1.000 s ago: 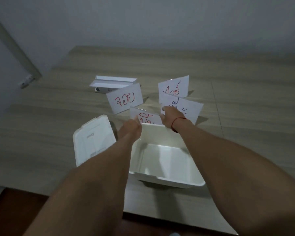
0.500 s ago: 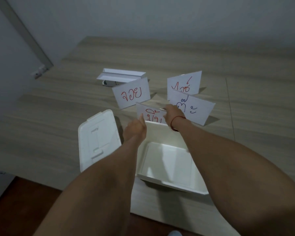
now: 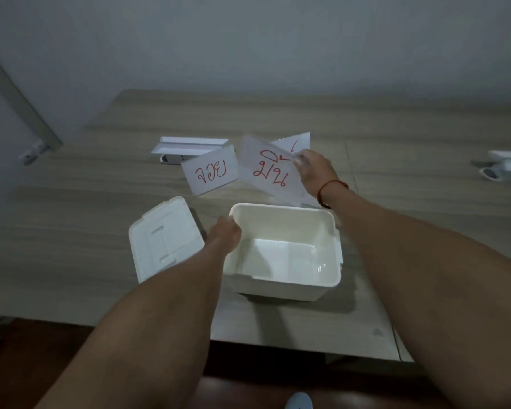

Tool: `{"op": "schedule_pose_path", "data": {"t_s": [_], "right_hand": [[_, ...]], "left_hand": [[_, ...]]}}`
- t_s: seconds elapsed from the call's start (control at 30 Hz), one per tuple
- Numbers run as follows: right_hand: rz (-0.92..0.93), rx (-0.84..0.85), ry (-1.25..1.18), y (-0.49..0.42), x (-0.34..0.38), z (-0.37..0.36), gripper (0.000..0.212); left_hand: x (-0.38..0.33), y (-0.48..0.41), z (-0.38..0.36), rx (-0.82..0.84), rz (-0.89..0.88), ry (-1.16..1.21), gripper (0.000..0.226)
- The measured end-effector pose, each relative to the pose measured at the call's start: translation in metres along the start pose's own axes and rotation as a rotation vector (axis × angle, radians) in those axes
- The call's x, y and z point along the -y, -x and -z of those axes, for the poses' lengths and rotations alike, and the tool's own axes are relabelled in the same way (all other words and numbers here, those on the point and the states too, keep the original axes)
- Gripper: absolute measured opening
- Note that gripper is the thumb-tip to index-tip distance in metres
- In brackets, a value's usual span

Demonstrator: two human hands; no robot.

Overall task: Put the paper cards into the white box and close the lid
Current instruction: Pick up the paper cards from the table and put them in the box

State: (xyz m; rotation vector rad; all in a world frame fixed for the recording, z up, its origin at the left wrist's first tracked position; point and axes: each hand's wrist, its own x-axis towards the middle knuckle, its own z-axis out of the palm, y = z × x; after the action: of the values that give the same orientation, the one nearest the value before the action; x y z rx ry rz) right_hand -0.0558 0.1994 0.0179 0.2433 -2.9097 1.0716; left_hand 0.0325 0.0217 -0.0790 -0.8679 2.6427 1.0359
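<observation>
The open white box [image 3: 328, 278] stands empty on the wooden table near its front edge. Its lid [image 3: 164, 237] lies flat just left of it. My left hand [image 3: 224, 233] grips the box's left rim. My right hand [image 3: 314, 169] holds a paper card with red writing [image 3: 267, 169] lifted and tilted above the box's far edge. A second card with red writing [image 3: 210, 174] stands on the table left of the held one. A third card [image 3: 292, 143] shows partly behind the held card. A card with blue writing is hidden.
A flat white case on a small dark device [image 3: 189, 147] lies behind the cards. Another white object [image 3: 505, 166] sits at the table's right edge. A grey wall rises behind the table [image 3: 71, 231], and a slanted metal bar [image 3: 18, 107] stands at the left.
My right hand has lifted the red-lettered card off the table and raised it above the box. My left hand let go of that card and dropped onto the box's left rim.
</observation>
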Motion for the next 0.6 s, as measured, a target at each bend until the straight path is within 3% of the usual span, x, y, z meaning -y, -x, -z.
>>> {"op": "schedule_pose_path", "data": {"t_s": [0.2, 0.5, 0.6], "right_hand": [[0.002, -0.012, -0.044, 0.032, -0.006, 0.018, 0.027], [-0.154, 0.359, 0.002, 0.084, -0.052, -0.008, 0.019], [-0.186, 0.54, 0.121, 0.099, -0.056, -0.023, 0.028]], "left_hand": [[0.005, 0.008, 0.001, 0.027, -0.074, 0.075, 0.041], [0.011, 0.01, -0.006, -0.048, -0.068, 0.199, 0.046], [0.012, 0.008, -0.007, -0.066, -0.079, 0.187, 0.045]]}}
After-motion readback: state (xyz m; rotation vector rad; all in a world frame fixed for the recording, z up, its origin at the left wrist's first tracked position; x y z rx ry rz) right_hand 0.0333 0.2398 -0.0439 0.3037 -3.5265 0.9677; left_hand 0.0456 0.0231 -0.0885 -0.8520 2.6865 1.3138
